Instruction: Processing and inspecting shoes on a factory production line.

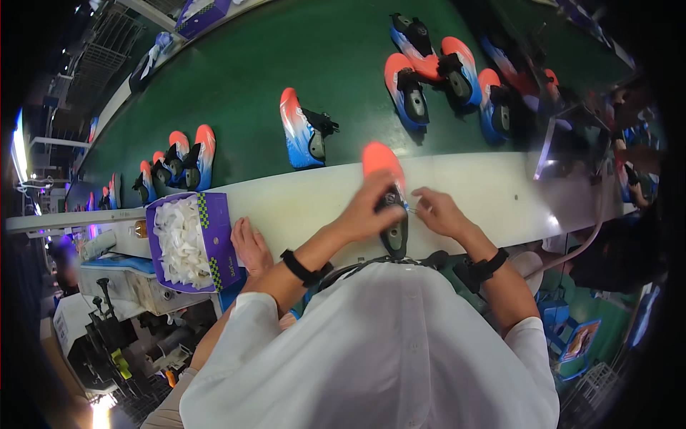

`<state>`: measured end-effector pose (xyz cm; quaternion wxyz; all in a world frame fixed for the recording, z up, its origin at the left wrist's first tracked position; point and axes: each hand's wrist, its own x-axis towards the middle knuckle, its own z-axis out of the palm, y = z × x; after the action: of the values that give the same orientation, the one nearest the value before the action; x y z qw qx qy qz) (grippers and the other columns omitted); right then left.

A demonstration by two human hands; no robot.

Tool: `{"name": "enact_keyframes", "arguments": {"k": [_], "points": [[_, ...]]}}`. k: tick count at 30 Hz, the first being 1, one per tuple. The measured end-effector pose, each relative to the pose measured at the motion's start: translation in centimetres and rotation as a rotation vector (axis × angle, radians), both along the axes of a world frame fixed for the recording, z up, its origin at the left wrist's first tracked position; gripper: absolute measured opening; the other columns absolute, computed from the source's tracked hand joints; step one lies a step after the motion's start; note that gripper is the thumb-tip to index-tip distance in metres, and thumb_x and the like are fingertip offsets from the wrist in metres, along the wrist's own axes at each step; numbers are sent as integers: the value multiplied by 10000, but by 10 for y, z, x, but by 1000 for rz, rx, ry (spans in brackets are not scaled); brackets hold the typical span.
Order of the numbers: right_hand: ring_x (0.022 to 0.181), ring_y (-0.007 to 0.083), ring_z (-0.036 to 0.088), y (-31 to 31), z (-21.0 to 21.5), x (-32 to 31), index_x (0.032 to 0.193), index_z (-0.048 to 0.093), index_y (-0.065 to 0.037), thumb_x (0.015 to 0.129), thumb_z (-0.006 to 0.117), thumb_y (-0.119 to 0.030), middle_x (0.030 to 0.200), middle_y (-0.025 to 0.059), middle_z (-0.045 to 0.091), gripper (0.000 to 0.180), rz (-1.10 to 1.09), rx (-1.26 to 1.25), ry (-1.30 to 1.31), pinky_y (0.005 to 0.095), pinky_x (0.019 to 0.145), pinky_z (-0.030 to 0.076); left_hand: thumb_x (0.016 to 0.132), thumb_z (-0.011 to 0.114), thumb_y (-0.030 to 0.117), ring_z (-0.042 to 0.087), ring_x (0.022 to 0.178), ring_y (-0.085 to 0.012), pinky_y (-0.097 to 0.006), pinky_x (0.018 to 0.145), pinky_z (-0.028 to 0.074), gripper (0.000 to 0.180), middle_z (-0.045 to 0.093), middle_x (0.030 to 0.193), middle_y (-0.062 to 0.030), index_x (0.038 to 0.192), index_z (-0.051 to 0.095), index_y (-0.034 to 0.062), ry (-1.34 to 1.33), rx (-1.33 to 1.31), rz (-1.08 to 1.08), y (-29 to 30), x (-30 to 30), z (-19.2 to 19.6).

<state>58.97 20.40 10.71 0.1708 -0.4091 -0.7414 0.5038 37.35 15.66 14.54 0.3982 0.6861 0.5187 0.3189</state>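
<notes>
A coral, white and blue sports shoe (379,156) lies on the white ledge in front of me, its toe pointing away. A dark shoe last (394,236) fills its opening, the heel end toward my body. My left hand (370,207) is wrapped over the shoe's middle from the left, slightly blurred. Just right of the shoe, my right hand (437,212) has its fingers curled in a pinch beside the shoe's side. What those fingertips hold, if anything, is too small to tell. Another such shoe (299,132) stands beyond the ledge on the green belt.
More lasted shoes sit on the green belt (243,86), clustered at far right (411,93) and at left (204,156). A purple box (220,239) of crumpled white paper stands left. Beside it rests another person's hand (250,247). Machinery (118,329) is at lower left.
</notes>
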Motion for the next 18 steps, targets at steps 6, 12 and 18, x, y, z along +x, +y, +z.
{"name": "enact_keyframes", "arguments": {"k": [6,12,18], "points": [[1070,361,473,30,6,-47,1135,542,-43,675,603,56,1075,165,531,475,7,606,66,413,897,405,757,602,53,516,1157,-223,-371,904,463,650,513,1269,-134,1366,372,53,-116,-329,220,-47,-9,-32],[1177,375,409,34,16,-27,1093,573,-113,591,662,60,1183,118,486,538,128,644,-48,460,953,353,711,553,-9,648,823,-181,-280,729,521,452,659,933,-148,1163,573,-10,-209,-237,233,-11,10,-30],[1202,375,392,42,29,-2,1033,603,-149,558,678,65,1180,102,492,527,280,554,-120,453,958,347,709,504,-56,667,803,-203,-298,746,514,382,676,878,-171,1071,620,-18,-248,-244,330,8,42,-46]]}}
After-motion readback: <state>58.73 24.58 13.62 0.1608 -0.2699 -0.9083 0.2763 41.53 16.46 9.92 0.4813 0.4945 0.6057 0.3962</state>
